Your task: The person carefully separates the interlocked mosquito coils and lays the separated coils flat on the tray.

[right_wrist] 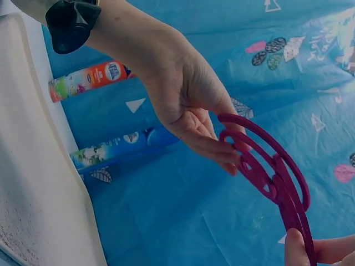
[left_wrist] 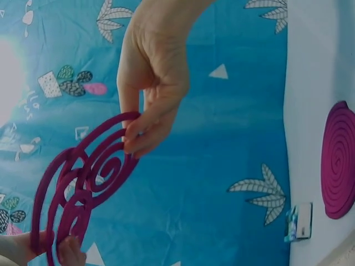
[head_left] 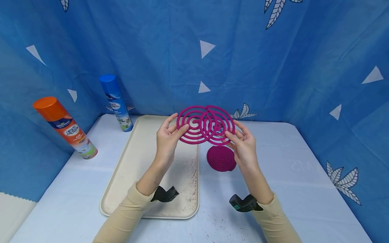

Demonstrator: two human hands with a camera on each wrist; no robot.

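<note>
Two magenta mosquito coils are held up at chest height, spread open and overlapping in the middle, apparently still linked. My left hand [head_left: 166, 140] pinches the outer rings of the left coil [head_left: 194, 142] between thumb and fingers. Opposite it, my right hand [head_left: 245, 146] grips the edge of the right coil [head_left: 217, 127], thumb in front. Below them a tightly wound magenta coil disc [head_left: 221, 158] lies flat on the table. In the left wrist view, the right hand appears at the top; in the right wrist view, the left hand does.
A beige tray [head_left: 146, 162], specked with reddish crumbs along its right side, lies under the left arm. An orange spray can [head_left: 68, 130] and a blue spray can [head_left: 117, 104] stand at the left. Behind the coils sits a small box [left_wrist: 302, 220]. Blue curtains enclose the table.
</note>
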